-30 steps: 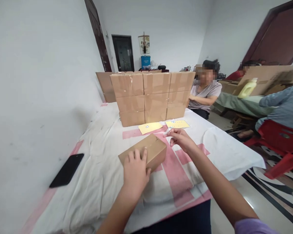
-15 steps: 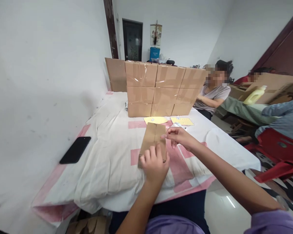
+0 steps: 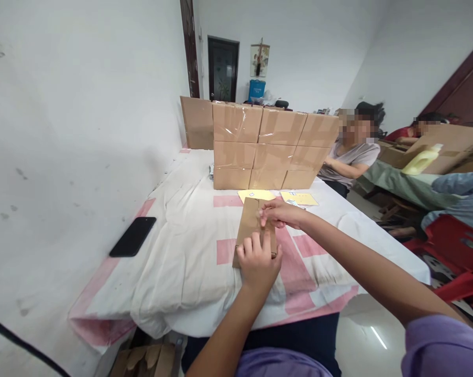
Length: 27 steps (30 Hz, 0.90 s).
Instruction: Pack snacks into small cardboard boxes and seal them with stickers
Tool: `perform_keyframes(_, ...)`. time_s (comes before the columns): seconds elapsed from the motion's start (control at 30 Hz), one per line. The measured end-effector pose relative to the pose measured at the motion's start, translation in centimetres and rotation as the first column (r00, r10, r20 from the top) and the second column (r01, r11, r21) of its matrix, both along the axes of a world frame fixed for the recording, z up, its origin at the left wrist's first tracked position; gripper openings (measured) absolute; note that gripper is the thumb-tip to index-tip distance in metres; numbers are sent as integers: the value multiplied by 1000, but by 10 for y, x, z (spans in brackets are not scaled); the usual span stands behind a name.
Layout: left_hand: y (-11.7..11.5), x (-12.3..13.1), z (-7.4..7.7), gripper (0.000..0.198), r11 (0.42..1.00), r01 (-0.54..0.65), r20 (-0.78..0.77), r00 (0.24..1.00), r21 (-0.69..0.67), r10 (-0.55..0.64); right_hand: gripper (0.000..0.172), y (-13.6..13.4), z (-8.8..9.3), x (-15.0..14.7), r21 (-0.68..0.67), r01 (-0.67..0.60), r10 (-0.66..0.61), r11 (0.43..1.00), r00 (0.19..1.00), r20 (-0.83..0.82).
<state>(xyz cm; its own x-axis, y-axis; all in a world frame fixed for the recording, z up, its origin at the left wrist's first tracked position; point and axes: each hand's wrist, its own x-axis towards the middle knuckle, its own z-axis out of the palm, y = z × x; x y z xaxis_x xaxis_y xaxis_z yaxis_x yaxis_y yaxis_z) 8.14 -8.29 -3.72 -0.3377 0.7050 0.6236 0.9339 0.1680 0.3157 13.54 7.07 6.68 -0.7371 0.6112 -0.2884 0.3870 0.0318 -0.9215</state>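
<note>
Working on small cardboard box (image 3: 248,224), directly beneath left hand (image 3: 260,262) and right hand (image 3: 285,214), on wrinkled tablecloth (image 3: 177,251). Could skid or twist if pressed unevenly; could dent at top seam under hard fingertip press. On left: curled over near end, fingers bent on top, thumb down right side, gripping box. On right: angled in sideways, thumb and index nearly together at box top; too small to make out anything pinched. Just past right hand: yellow paper slips (image 3: 299,198).
</note>
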Motion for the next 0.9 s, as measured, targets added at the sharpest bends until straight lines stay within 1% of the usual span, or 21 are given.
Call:
perform_keyframes(0.1, -2, -2, -3, 51, 1000, 3, -40, 999, 30, -2, 19, 1, 4, -6, -33, -64, 65, 997, 997, 30)
perform_keyframes(0.27, -7, -6, -7, 53, 996, 35, -103, 994, 77, -27, 19, 6, 7, -9, -130, -116, 119, 985, 993, 14)
perform_keyframes(0.47, -6, -8, -6, 48, 995, 45, -78, 996, 84, -39, 13, 12, 1, -10, -185, -144, 153, 972, 988, 35)
perform_keyframes(0.6, -5, -7, -9, 49, 996, 43, -62, 997, 76, -39, 12, 12, 3, -13, -184, -185, 196, 965, 980, 43)
perform_keyframes(0.7, -5, -7, -10, 50, 996, 44, -60, 997, 77, -39, 10, 12, 4, -17, -203, -186, 192, 961, 981, 14)
perform_keyframes(0.8, -5, -8, -10, 51, 996, 47, -53, 998, 75, -43, 9, 16, 0, -19, -251, -218, 223, 943, 975, -10)
perform_keyframes(0.9, -5, -9, -10, 50, 996, 46, -48, 998, 73, -43, 14, 19, -8, -20, -256, -214, 244, 943, 965, 91)
